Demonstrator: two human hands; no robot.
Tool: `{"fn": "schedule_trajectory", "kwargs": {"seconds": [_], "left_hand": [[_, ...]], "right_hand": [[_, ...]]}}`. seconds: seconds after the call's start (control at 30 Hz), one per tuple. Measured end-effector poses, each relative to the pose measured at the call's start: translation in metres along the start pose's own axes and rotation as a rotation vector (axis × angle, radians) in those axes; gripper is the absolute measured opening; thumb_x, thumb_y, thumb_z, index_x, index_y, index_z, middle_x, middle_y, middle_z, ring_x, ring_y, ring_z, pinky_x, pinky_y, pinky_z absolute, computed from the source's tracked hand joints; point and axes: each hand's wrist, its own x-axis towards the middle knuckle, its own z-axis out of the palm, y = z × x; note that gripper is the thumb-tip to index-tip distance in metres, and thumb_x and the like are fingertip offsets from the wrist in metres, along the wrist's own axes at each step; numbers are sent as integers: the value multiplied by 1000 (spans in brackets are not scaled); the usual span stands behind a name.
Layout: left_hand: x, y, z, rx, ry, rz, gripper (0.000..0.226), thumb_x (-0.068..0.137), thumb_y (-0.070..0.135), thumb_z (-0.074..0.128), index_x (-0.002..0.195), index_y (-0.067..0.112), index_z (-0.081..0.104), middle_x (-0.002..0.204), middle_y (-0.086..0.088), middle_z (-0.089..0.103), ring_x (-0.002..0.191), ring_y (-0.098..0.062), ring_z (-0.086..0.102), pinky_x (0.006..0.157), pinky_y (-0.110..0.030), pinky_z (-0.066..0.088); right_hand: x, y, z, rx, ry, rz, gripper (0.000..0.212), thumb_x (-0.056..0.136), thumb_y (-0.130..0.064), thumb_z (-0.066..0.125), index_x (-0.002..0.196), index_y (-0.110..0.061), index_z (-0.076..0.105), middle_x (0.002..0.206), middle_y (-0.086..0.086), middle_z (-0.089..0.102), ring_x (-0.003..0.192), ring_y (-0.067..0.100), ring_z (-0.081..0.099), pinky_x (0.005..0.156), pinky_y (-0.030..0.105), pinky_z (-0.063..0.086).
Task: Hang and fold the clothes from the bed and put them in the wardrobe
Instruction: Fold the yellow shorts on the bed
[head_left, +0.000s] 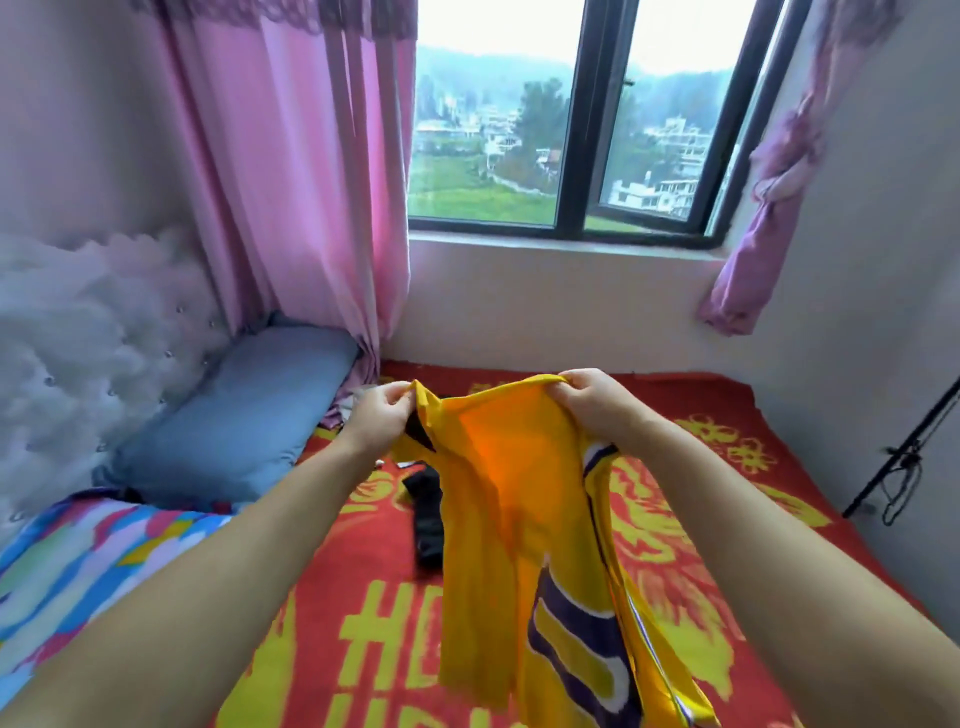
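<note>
Holding up yellow jersey (524, 499) by top edge, left hand (376, 415) and right hand (597, 400) pinching, for straightening; black garment (426, 512) lying toward 11 o'clock on bed (727, 467).

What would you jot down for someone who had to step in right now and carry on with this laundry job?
Left hand: pinches one top corner of the yellow jersey.
Right hand: grips the other top corner; the jersey hangs spread between them above the red bedspread.
On the bed: a black garment lies behind the jersey, and some cloth sits beside the blue pillow.
Done: jersey picked up, not yet folded or hung.
Left: fold or hang it, handle the other pieces, put all in the wardrobe, which is out of view.
</note>
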Motion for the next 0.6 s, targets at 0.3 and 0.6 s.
{"fn": "schedule_trajectory", "kwargs": {"seconds": [0.3,0.6], "left_hand": [[-35,71,25,145,-135,408,39,91,35,60,128,23,52,122,-2,59,110,-11,56,93,-25,48],[-52,105,64,76,-276,367,87,86,36,67,151,29,9,124,8,49,115,-15,53,91,-27,49]], "right_hand": [[-11,-42,-40,397,121,132,23,98,-16,47,86,-4,63,84,16,60,76,28,60,79,45,55],[-18,-56,-62,742,125,191,16,100,-13,45,101,-6,59,95,15,64,82,27,65,72,40,56]]}}
